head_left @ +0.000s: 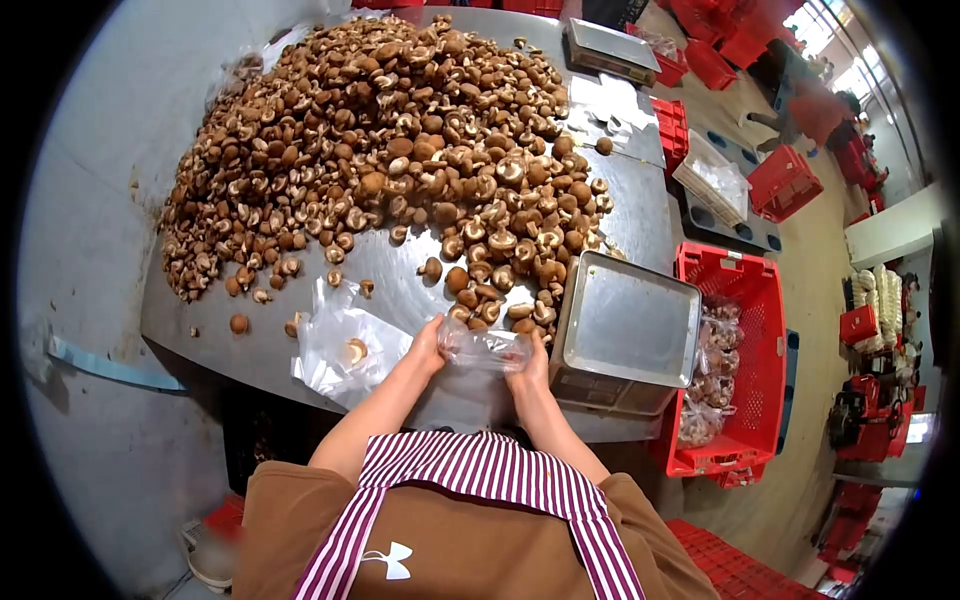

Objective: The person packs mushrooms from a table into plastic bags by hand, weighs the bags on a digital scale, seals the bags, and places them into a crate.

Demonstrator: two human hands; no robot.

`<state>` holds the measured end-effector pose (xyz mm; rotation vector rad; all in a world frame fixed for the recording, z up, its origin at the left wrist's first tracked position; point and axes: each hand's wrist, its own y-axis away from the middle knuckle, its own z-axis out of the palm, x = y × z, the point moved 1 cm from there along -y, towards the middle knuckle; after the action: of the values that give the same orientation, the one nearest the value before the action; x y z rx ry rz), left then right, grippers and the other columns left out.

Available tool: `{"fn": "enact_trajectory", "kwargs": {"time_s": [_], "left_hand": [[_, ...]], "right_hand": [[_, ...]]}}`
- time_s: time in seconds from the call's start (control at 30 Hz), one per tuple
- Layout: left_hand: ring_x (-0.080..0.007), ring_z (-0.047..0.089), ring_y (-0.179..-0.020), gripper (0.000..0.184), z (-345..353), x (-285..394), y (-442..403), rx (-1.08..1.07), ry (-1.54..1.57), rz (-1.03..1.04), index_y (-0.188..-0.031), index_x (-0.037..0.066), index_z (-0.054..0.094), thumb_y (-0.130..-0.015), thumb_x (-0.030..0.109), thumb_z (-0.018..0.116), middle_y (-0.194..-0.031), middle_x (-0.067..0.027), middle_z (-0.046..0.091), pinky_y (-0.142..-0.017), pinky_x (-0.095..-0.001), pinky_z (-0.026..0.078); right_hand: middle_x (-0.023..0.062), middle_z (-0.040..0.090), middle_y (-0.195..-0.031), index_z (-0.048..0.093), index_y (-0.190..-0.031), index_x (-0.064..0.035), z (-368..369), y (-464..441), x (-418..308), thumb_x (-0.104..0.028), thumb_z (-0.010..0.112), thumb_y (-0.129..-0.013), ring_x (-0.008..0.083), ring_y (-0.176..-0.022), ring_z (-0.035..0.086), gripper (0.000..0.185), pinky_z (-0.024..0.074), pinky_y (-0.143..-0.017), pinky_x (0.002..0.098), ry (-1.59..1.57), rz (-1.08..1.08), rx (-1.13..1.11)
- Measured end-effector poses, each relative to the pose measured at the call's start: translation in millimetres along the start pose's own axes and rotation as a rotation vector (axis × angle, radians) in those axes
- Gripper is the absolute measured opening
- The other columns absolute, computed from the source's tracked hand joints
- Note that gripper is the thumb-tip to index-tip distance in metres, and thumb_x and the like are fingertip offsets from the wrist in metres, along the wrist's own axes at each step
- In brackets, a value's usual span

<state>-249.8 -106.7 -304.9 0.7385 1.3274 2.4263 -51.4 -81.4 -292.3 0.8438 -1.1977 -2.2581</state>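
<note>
A clear plastic bag [484, 347] is stretched sideways between my two hands over the table's near edge. My left hand [428, 346] grips its left end, and my right hand [530, 368] grips its right end. Inside the bag I make out no clear contents. To the left lies a stack of flat plastic bags [340, 338] with a single mushroom [356, 350] on top. Just beyond my hands, loose mushrooms [490, 290] reach down from a large heap of brown mushrooms [370, 130]. Close to my right hand stands a weighing scale [630, 318] with a bare metal pan.
Right of the scale, a red crate [765, 400] holds several filled bags of mushrooms [712, 370]. Another scale [612, 50] stands at the table's far right corner. A wall [95, 230] borders the left side. More red crates [785, 184] and a person [815, 112] are farther off.
</note>
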Motion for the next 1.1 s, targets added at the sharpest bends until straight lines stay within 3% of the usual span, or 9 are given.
{"fn": "enact_trajectory", "kwargs": {"time_s": [0.13,0.33,0.5,0.67,0.73,0.8,0.9,1.0,1.1], "left_hand": [[-0.0249,0.066,-0.084,0.041,22.8,21.6,-39.6,-0.095,0.090,0.050,-0.107,0.005,0.061,-0.100,0.043,0.047,-0.095,-0.0094,0.068,-0.074,-0.0407,0.056],[-0.0155,0.064,-0.073,0.048,63.4,76.7,-62.1,-0.019,-0.036,0.197,-0.111,0.014,0.062,-0.091,0.057,0.060,-0.093,-0.0019,0.067,-0.054,-0.0284,0.051],[-0.0146,0.062,-0.058,0.056,101.2,119.6,-88.1,-0.051,0.021,0.267,-0.114,0.012,0.061,-0.085,0.060,0.064,-0.086,-0.0016,0.068,-0.041,-0.0268,0.045],[-0.0165,0.060,-0.063,0.057,87.4,139.1,-113.0,-0.057,-0.152,0.313,-0.118,0.011,0.057,-0.086,0.058,0.065,-0.088,-0.0033,0.064,-0.050,-0.0306,0.047],[-0.0157,0.061,-0.070,0.056,84.5,141.7,-94.5,-0.182,-0.076,0.274,-0.117,0.010,0.058,-0.086,0.057,0.066,-0.093,-0.0015,0.065,-0.058,-0.0330,0.049],[-0.0144,0.062,-0.073,0.052,91.1,139.6,-74.6,-0.106,-0.107,0.242,-0.115,0.010,0.059,-0.089,0.055,0.063,-0.091,0.0002,0.065,-0.061,-0.0325,0.050],[-0.0160,0.063,-0.074,0.045,93.8,140.1,-76.0,-0.203,-0.314,0.360,-0.119,0.009,0.055,-0.097,0.048,0.054,-0.091,-0.0030,0.065,-0.066,-0.0310,0.052],[-0.0158,0.063,-0.077,0.039,91.7,162.3,-45.5,-0.202,-0.227,0.183,-0.117,0.009,0.057,-0.096,0.042,0.058,-0.092,-0.0045,0.064,-0.070,-0.0313,0.052],[-0.0182,0.063,-0.078,0.043,97.4,157.3,-70.1,-0.168,-0.245,0.217,-0.116,0.008,0.058,-0.092,0.043,0.063,-0.099,-0.0071,0.066,-0.065,-0.0369,0.053]], "right_hand": [[0.0044,0.061,-0.109,0.054,-0.127,-0.0137,28.9,-31.1,-23.1,-0.047,0.061,-0.092,0.0214,-0.089,0.060,0.049,0.0501,-0.067,0.0342,-0.028,-0.260,-0.139],[0.0089,0.062,-0.114,0.053,-0.129,-0.0160,84.5,-54.3,-71.5,-0.051,0.053,-0.096,0.0236,-0.098,0.061,0.048,0.0526,-0.066,0.0356,-0.251,-0.221,-0.243],[0.0128,0.062,-0.104,0.051,-0.125,-0.0121,99.4,-80.9,-95.6,-0.060,0.055,-0.091,0.0228,-0.073,0.061,0.059,0.0516,-0.055,0.0321,-0.052,-0.091,-0.280],[0.0077,0.060,-0.079,0.052,-0.120,-0.0093,120.5,-85.7,-120.9,-0.054,0.067,-0.087,0.0210,-0.058,0.060,0.058,0.0543,-0.051,0.0355,0.310,-0.165,-0.258],[0.0069,0.061,-0.080,0.052,-0.120,-0.0088,120.5,-85.8,-129.9,-0.055,0.067,-0.086,0.0209,-0.062,0.063,0.059,0.0543,-0.049,0.0335,0.276,-0.074,-0.225],[0.0077,0.063,-0.083,0.053,-0.122,-0.0106,124.6,-96.9,-125.1,-0.053,0.066,-0.088,0.0218,-0.068,0.067,0.056,0.0549,-0.050,0.0321,0.250,-0.091,-0.190],[0.0080,0.064,-0.092,0.054,-0.121,-0.0087,159.6,-61.6,-118.2,-0.052,0.063,-0.089,0.0211,-0.074,0.068,0.054,0.0571,-0.056,0.0350,0.546,-0.337,-0.185],[0.0106,0.066,-0.105,0.054,-0.124,-0.0082,157.6,-63.6,-144.6,-0.053,0.062,-0.090,0.0240,-0.082,0.068,0.057,0.0587,-0.066,0.0411,0.610,-0.181,-0.116],[0.0128,0.065,-0.110,0.056,-0.123,-0.0046,175.8,-71.2,-138.2,-0.053,0.064,-0.088,0.0236,-0.090,0.067,0.060,0.0566,-0.076,0.0418,0.596,-0.308,-0.118]]}}
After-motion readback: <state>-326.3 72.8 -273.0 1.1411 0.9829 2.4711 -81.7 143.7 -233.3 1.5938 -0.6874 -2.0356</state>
